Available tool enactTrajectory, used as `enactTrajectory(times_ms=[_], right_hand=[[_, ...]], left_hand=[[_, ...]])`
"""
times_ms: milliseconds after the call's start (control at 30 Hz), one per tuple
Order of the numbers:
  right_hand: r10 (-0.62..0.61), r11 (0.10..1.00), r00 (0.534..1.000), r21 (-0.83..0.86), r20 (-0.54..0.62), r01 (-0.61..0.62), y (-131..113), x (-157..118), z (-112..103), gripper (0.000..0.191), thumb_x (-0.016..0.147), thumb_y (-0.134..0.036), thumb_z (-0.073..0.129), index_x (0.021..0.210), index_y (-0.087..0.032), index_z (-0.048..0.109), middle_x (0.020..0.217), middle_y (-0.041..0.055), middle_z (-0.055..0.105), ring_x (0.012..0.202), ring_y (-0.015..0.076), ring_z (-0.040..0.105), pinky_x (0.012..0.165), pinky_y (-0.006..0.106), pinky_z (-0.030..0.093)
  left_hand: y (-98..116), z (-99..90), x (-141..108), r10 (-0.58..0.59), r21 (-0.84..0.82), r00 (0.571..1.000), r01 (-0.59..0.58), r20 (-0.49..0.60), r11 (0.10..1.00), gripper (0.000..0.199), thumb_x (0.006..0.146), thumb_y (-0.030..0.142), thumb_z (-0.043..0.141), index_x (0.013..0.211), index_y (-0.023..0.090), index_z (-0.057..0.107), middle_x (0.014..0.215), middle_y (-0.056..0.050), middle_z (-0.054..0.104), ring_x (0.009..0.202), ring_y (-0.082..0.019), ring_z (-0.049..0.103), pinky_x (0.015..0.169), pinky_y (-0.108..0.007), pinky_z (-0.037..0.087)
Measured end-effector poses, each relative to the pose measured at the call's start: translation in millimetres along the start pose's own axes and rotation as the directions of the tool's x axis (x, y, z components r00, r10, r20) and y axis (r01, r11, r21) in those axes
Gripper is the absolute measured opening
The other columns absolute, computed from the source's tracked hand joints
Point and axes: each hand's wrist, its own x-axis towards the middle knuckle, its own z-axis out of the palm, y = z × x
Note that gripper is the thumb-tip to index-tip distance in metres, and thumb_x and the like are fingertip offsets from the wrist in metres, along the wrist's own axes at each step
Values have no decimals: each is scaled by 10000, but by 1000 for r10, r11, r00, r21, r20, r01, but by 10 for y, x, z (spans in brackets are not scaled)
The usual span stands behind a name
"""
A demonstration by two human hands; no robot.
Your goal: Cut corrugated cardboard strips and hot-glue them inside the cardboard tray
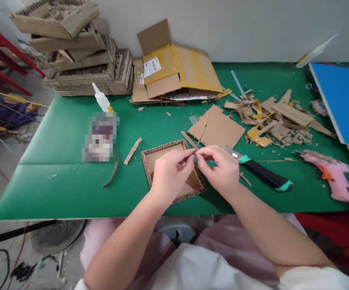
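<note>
My left hand and my right hand meet above the right edge of a shallow cardboard tray. Thumb and fingertips of both are pinched on a thin cardboard strip, which sticks up and away from me between them. The tray lies on the green table, its rim showing corrugated edges, and my left hand covers part of it. Just beyond the fingers are another short strip and a square cardboard piece. Right of my right hand lies a black and teal utility knife, blade exposed.
A pink glue gun lies at the right, below a blue board. Cardboard scraps are heaped at the back right. Cardboard trays are stacked at the back left, beside a flattened box. A glue bottle and loose strips lie left.
</note>
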Motion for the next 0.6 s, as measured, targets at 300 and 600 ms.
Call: enactTrajectory(times_ms=[300,600], right_hand=[[242,952,967,174,77,-252,16,-40,5,68,783,-124,522,785,-186,550,714,-17,636,584,71,610,501,150,504],[87,995,996,60,-13,-86,35,-60,25,143,796,-158,574,931,-186,610,864,43,673,678,98,638,567,191,562]], left_hand=[[31,-38,19,-51,-45,998,52,26,998,176,781,159,568,885,169,709,800,-27,724,703,-115,656,639,-193,512],[-12,-2,5,40,33,999,-39,-25,999,184,781,162,573,907,178,707,779,-27,719,681,-116,642,626,-202,504]])
